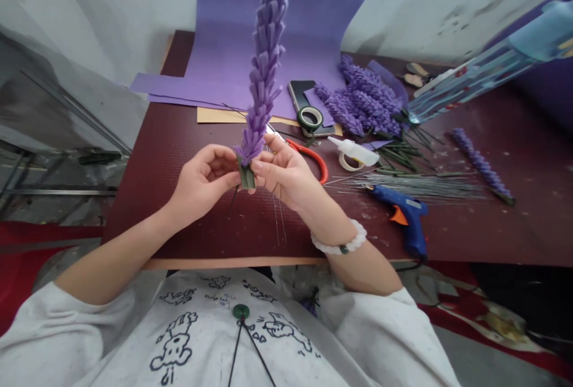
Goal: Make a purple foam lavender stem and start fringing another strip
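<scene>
A handmade lavender flower, its purple petals stacked in a tall spike, stands upright between my hands above the table. My left hand pinches the green base strip at its lower end from the left. From the right, the fingers of my right hand close on the same base and the lowest petals. Behind my right hand lie scissors with red handles, partly hidden. Thin wires rest on the table below the hands.
Purple sheet material stands against the wall. Right of my hands are a phone, a tape roll, a white glue bottle, a blue glue gun, a wire bundle, a heap of finished lavender and a single lavender stem.
</scene>
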`<state>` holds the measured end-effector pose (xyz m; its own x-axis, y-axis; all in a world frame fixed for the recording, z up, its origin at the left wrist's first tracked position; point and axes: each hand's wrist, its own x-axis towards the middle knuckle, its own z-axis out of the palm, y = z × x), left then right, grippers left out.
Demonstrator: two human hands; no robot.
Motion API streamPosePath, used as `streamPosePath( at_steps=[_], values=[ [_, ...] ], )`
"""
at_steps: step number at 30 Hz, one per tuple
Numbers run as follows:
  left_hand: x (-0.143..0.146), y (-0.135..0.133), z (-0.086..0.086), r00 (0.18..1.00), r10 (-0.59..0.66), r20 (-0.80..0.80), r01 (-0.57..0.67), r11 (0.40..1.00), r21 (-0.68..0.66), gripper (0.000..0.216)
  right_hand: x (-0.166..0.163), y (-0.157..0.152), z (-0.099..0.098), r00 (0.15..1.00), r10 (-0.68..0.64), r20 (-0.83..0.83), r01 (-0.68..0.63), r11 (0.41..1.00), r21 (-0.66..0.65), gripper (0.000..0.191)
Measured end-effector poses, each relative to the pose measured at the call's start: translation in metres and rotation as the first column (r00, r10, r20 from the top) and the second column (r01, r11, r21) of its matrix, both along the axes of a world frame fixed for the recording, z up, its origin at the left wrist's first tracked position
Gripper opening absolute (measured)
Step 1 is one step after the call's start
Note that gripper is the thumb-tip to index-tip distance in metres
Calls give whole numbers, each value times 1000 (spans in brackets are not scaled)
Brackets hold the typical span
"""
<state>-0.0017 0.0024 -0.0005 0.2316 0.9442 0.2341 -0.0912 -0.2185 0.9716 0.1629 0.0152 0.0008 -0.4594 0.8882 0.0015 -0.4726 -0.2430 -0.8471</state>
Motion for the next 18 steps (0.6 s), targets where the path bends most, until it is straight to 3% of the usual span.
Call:
streamPosePath(
  at_steps=[3, 7, 14, 18],
  values=[
    [-3, 0, 0, 1000, -23, -8, 24, 997, 74, 38, 0, 1, -3, 1000, 23, -2, -23, 1000, 3, 44],
    [-7, 0, 0, 994, 46, -94, -28, 981, 191, 19, 2, 2, -4, 997, 79, 3, -78, 997, -13, 40],
    [-9, 0, 4, 986, 78, -145, -44, 973, 227, 20, 1, 1, -2, 995, 93, -31, -96, 990, -101, 35],
    [-10, -1, 4, 974, 144, -172, -85, 947, 311, 18, -2, 0, -3, 993, 87, -79, -95, 990, -100, 33]
  ],
)
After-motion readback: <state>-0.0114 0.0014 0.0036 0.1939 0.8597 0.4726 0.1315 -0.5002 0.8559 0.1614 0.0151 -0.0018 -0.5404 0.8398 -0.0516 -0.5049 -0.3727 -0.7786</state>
